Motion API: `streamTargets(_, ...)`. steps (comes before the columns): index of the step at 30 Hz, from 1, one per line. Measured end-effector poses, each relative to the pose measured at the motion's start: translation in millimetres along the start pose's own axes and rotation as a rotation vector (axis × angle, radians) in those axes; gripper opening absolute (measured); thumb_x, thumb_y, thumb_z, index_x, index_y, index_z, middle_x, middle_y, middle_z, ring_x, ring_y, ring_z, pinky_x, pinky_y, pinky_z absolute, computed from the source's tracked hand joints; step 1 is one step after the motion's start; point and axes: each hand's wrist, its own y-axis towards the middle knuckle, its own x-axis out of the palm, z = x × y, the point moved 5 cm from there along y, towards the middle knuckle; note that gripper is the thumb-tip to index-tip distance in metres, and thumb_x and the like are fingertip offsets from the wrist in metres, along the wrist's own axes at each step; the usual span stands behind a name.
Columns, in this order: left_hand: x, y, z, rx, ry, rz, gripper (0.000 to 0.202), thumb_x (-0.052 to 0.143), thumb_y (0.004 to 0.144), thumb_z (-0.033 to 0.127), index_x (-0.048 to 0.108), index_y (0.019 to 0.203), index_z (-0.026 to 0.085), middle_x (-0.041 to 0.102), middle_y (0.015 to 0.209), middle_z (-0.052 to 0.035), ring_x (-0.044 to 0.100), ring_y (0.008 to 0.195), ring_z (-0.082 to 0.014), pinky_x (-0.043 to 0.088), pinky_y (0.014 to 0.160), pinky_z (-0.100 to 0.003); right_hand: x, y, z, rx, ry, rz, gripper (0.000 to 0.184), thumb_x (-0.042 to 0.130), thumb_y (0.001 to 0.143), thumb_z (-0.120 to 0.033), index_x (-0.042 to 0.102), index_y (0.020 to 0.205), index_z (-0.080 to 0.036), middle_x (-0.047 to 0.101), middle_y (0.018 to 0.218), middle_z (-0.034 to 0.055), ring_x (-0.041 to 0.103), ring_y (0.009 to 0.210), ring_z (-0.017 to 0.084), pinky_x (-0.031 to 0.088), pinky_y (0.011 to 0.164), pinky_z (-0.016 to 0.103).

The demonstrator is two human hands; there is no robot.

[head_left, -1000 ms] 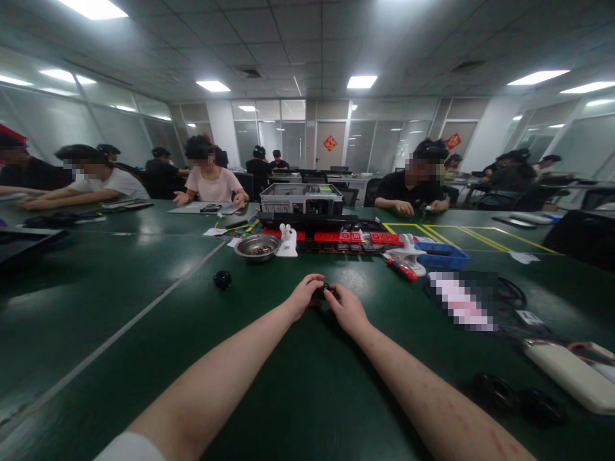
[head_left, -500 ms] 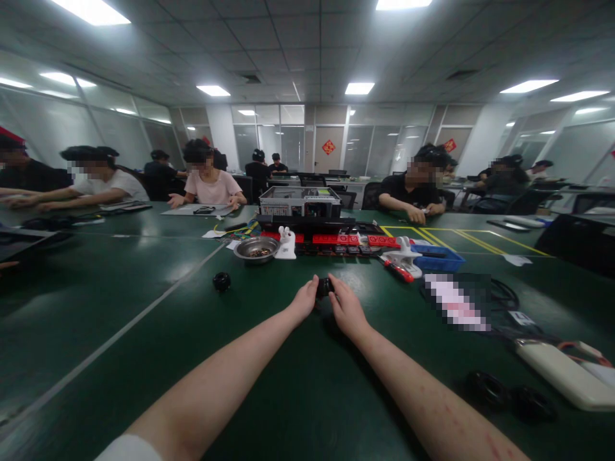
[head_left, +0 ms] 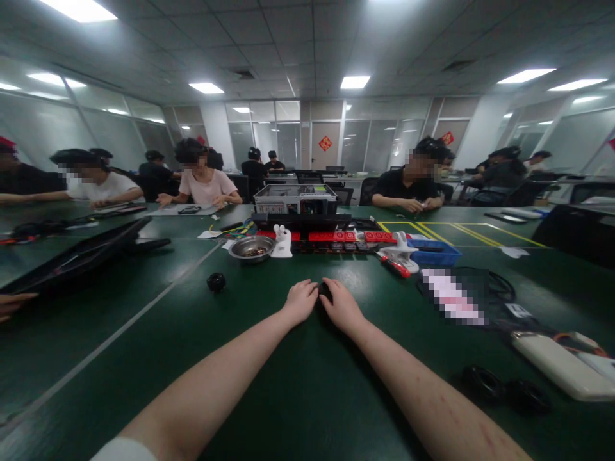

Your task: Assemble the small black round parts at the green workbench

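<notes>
Both hands meet over the green table [head_left: 269,384], straight ahead of me. A small black part [head_left: 325,292], mostly covered by fingers, sits between them. My right hand [head_left: 342,306] is closed on it, the fingers curled over its top and right side. My left hand [head_left: 302,301] presses against its left side with bent fingers, low by the tabletop. What kind of part it is cannot be made out. To the left stands a black round ribbed piece [head_left: 216,282], apart from my hands.
Ahead are a metal bowl [head_left: 252,257] of small pieces, a white stand [head_left: 282,243], red-and-black parts, red-handled pliers [head_left: 396,266] and a blue tray [head_left: 435,261]. Black rings [head_left: 483,384] and a cream power bank [head_left: 562,365] lie right. At left, another person's hand [head_left: 14,306] touches a black panel [head_left: 81,256].
My hands have come down closer to the tabletop with the black part, and the fingers now cover more of it. At left, a black panel has swung up into view beside another person's hand.
</notes>
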Motion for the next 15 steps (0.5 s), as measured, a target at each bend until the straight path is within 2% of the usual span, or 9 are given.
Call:
streamTargets(2, -10.1, -5, 8, 0.036, 0.009, 0.11, 0.034, 0.037, 0.077, 0.028, 0.053, 0.104, 0.013, 0.049, 0.115, -0.0109, 0.04, 0.11, -0.0199, 0.028, 0.095, -0.036, -2, 1, 4, 0.063, -0.065, -0.01, 0.04, 0.042, 0.075, -0.022, 0.042, 0.114, -0.012, 0.049, 0.107, 0.0107, 0.046, 0.098, 0.018, 0.036, 0.086, 0.029)
streamTargets(5, -28.5, -18, 35, 0.209, -0.025, 0.275, 0.032, 0.04, 0.076, 0.024, 0.05, 0.104, 0.014, 0.05, 0.111, -0.0099, 0.041, 0.107, -0.018, 0.031, 0.093, -0.035, -10, 2, 9, 0.153, -0.163, 0.007, 0.04, 0.042, 0.075, -0.023, 0.043, 0.113, -0.012, 0.05, 0.104, 0.0117, 0.048, 0.094, 0.02, 0.036, 0.083, 0.03)
streamTargets(7, -34.8, -30, 59, 0.353, -0.052, 0.294, 0.03, 0.042, 0.075, 0.023, 0.05, 0.103, 0.016, 0.049, 0.109, -0.0086, 0.041, 0.106, -0.0178, 0.031, 0.092, -0.036, -15, 1, 14, 0.202, -0.188, 0.012, 0.038, 0.041, 0.076, -0.023, 0.044, 0.112, -0.011, 0.051, 0.101, 0.0123, 0.049, 0.091, 0.02, 0.037, 0.081, 0.03)
streamTargets(11, -28.3, -62, 106, 0.606, -0.074, 0.172, 0.033, 0.044, 0.072, 0.023, 0.05, 0.104, 0.017, 0.048, 0.11, -0.0085, 0.04, 0.106, -0.0191, 0.031, 0.092, -0.037, -10, 0, 22, 0.205, -0.14, -0.041, 0.037, 0.038, 0.077, -0.024, 0.043, 0.113, -0.013, 0.048, 0.106, 0.0109, 0.049, 0.092, 0.017, 0.037, 0.078, 0.025)
streamTargets(15, -11.5, -98, 142, 0.86, -0.048, 0.01, 0.034, 0.043, 0.072, 0.024, 0.051, 0.104, 0.017, 0.048, 0.113, -0.0076, 0.04, 0.108, -0.0185, 0.031, 0.093, -0.034, -1, -1, 21, 0.233, -0.14, 0.021, 0.041, 0.042, 0.076, -0.029, 0.041, 0.115, -0.015, 0.048, 0.106, 0.0098, 0.048, 0.095, 0.02, 0.039, 0.08, 0.029)
